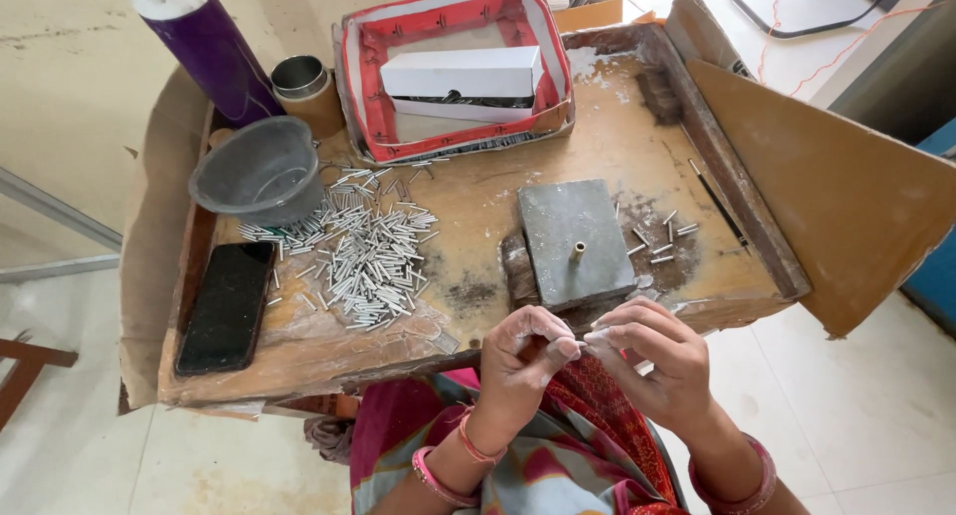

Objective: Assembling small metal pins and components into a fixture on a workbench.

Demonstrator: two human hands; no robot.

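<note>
A worn brown wooden work table point(468, 306) with raised edges sits in front of the person. A big flat brown cardboard sheet point(846, 206) leans on its right side. At the back of the table is a red and white cardboard tray point(363, 87), and a white long box point(463, 72) lies inside it. A tall purple and silver bottle point(204, 42) stands at the back left corner, with a small round tin point(304, 82) just beside it. Next to them is a grey plastic bowl point(259, 171). A flat black phone point(227, 306) lies near the left edge. In the middle is a grey square stone block point(573, 241) with one short metal peg point(577, 249) standing up on it. Between the bowl and the block lies a big pile of thin silver metal tubes point(368, 251). A few more little tubes point(662, 236) lie right of the block.

The two hands are close together at the near edge of the table, just in front of the block. The left hand point(528, 361) is curled, with fingers bent in and the tips pinched. The right hand point(657, 361) has its fingertips pinched too, touching the left ones. Both are dusty white. Something tiny seems to be held between the fingertips, but it is too small to tell what it is.
</note>
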